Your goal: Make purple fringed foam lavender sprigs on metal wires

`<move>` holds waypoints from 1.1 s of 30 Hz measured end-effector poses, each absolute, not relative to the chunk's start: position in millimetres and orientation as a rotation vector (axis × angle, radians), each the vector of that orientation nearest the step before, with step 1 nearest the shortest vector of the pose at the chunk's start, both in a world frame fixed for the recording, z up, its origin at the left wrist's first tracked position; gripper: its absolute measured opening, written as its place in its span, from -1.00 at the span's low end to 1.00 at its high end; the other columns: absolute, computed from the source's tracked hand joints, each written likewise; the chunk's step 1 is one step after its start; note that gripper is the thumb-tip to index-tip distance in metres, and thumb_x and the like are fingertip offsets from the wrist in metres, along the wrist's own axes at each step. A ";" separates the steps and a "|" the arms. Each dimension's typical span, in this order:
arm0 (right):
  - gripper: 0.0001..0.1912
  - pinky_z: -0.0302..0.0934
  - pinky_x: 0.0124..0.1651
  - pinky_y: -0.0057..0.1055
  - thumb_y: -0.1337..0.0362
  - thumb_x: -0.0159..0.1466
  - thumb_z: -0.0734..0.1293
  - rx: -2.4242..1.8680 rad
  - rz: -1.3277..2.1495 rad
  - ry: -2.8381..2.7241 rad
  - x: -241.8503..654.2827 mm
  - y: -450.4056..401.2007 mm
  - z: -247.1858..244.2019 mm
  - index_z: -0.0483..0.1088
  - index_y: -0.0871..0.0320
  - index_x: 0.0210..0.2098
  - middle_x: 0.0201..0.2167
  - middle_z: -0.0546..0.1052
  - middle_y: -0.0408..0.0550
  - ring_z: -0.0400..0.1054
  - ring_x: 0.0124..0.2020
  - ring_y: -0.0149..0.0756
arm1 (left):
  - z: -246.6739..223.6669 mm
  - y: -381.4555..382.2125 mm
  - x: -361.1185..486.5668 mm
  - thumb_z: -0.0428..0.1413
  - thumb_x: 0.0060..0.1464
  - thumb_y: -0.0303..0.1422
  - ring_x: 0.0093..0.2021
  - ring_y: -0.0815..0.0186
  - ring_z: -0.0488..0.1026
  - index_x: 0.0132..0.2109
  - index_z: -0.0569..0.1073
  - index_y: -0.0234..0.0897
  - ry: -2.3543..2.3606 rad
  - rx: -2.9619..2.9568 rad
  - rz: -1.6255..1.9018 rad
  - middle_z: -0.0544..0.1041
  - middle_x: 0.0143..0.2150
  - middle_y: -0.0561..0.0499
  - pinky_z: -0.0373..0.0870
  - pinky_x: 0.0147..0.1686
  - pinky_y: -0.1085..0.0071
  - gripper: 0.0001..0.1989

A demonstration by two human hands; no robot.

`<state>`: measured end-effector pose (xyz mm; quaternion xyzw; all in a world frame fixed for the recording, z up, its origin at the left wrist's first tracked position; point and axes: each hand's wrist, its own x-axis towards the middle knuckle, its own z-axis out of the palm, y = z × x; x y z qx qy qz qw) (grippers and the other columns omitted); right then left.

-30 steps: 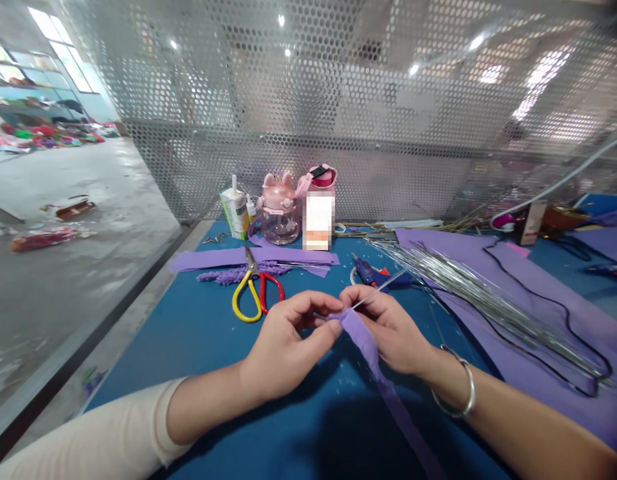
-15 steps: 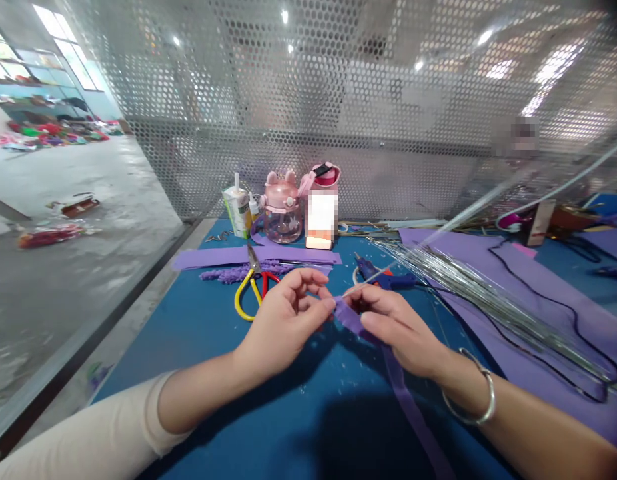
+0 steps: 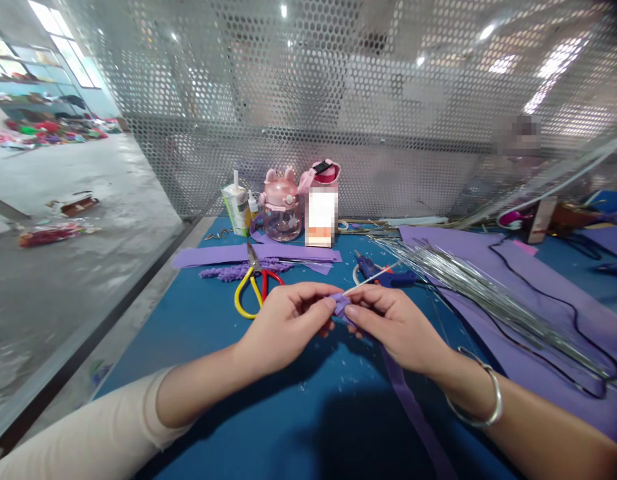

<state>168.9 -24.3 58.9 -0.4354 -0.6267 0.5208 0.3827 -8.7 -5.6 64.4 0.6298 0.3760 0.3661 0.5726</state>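
Between my two hands is a purple strip (image 3: 342, 305), gathered into folds at its upper end. My left hand (image 3: 292, 319) pinches the folded end between thumb and fingers. Close beside it, my right hand (image 3: 396, 325) grips the same strip, thumb on top. The strip's long tail (image 3: 413, 413) hangs from below my right hand toward the table's front edge. A thin pale wire (image 3: 372, 279) sticks out from the folds, slanting up to the right; its lower end is hidden by the strip and fingers.
Yellow-and-red-handled scissors (image 3: 253, 287) lie by my left hand, near purple strips (image 3: 218, 255) and a fuzzy purple stem (image 3: 228, 272). Behind my right hand is a blue glue gun (image 3: 373, 270). Wires (image 3: 468, 287) lie on purple sheets at right. Pink bottles (image 3: 282, 207) stand behind.
My hands have come closer together, and the strip between them is now bunched more tightly. The pale wire, earlier a long streak to the upper right, now shows as a short piece.
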 end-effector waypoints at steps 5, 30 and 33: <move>-0.81 0.21 -0.47 -0.53 0.20 0.21 0.31 -1.101 1.416 -1.502 170.1 -21.9 59.3 0.43 0.18 -0.26 -0.52 0.44 -0.16 0.28 -0.52 -0.48 | 65.1 -4.6 -8.9 0.11 0.02 -0.35 -0.52 0.39 0.41 -0.21 0.52 -0.30 0.881 1.452 0.863 0.50 -0.51 0.02 0.37 -0.48 0.49 -0.81; -0.83 0.26 -0.33 -0.45 0.21 0.22 0.31 -1.198 0.802 -1.699 180.3 -20.8 74.6 0.45 0.15 -0.43 -0.46 0.49 -0.12 0.36 -0.42 -0.37 | 53.7 -9.4 -12.7 0.11 0.00 -0.40 -0.43 0.38 0.41 -0.24 0.53 -0.27 0.997 2.078 1.060 0.53 -0.38 0.00 0.33 -0.43 0.51 -0.84; -0.84 0.26 -0.34 -0.47 0.22 0.23 0.30 -1.086 1.000 -1.667 183.3 -13.1 68.3 0.42 0.16 -0.41 -0.48 0.47 -0.14 0.37 -0.44 -0.40 | 62.4 -5.4 -14.1 0.08 0.01 -0.36 -0.35 0.36 0.38 -0.13 0.47 -0.27 0.917 1.785 0.824 0.48 -0.28 0.00 0.32 -0.48 0.53 -0.75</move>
